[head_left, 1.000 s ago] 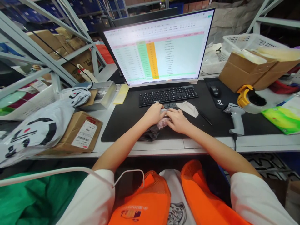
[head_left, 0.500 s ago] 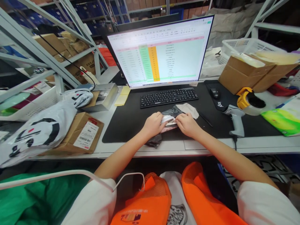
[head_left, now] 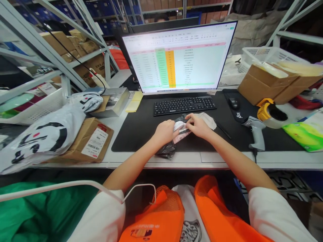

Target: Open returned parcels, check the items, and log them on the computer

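Note:
My left hand is closed on the left side of a crumpled dark plastic bag. White material, folded or wrapped, shows between my hands at the bag's middle, and a pinkish printed edge lies below it. Bent fingers of my right hand pinch at the bag's upper right. Beyond that hand a pale flap spreads on the black desk mat. What lies inside the bag cannot be made out.
A keyboard and a monitor stand behind the bag. To the right are a pen, a barcode scanner, a tape dispenser and a mouse. A labelled cardboard box sits at left.
My right hand has lifted slightly and shifted its fingers up and left over the bag. My left hand stays on it. The view has shifted a little.

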Demonstrator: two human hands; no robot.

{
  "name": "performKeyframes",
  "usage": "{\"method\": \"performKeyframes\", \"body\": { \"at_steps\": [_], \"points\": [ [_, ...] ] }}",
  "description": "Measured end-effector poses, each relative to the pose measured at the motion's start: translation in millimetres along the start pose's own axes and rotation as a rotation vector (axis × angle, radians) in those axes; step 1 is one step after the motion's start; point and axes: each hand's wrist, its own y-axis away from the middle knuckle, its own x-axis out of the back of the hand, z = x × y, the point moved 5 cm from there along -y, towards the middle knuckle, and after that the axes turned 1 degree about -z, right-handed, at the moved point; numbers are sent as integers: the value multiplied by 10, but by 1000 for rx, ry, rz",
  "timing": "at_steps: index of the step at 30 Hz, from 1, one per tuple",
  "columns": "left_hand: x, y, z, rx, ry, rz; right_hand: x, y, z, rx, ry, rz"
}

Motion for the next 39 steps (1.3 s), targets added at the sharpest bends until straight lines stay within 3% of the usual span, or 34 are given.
{"method": "performKeyframes", "body": {
  "at_steps": [2, 5, 9, 12, 15, 17, 20, 23, 27, 34, 36, 39],
  "points": [
    [17, -103, -14, 32, -19, -56, 26, -78, -29, 16, -5, 37],
    [-20, -168, -41, -36, 15, -29, 20, -153, -5, -2, 241, 38],
    [-158, -59, -122, -184, 161, 160, -63, -160, 140, -187, 405, -107],
    [-241, 56, -175, -236, 253, 340, -113, -126, 231, -306, 407, -134],
    [-253, 126, -184, -270, 369, 440, -171, -98, 321, -351, 387, -149],
    [-195, 155, -285, -134, 510, 574, -187, -88, 394, -390, 369, -152],
    [-184, 187, -543, 238, 803, 739, -177, -97, 445, -404, 312, -141],
    [-298, 115, -625, 355, 1089, 627, -122, -112, 332, -259, 128, 5],
    [-390, 39, -478, 259, 1191, 423, -147, -35, 94, 42, -415, 128],
    [-499, 66, -16, -33, 1099, -46, -222, 49, 234, -211, -822, 452],
    [-512, 70, 7, -60, 1066, -63, -238, 32, 284, -291, -1009, 487],
    [-477, 61, -36, -123, 995, 12, -204, 14, 337, -403, -1241, 490]
  ]
}}
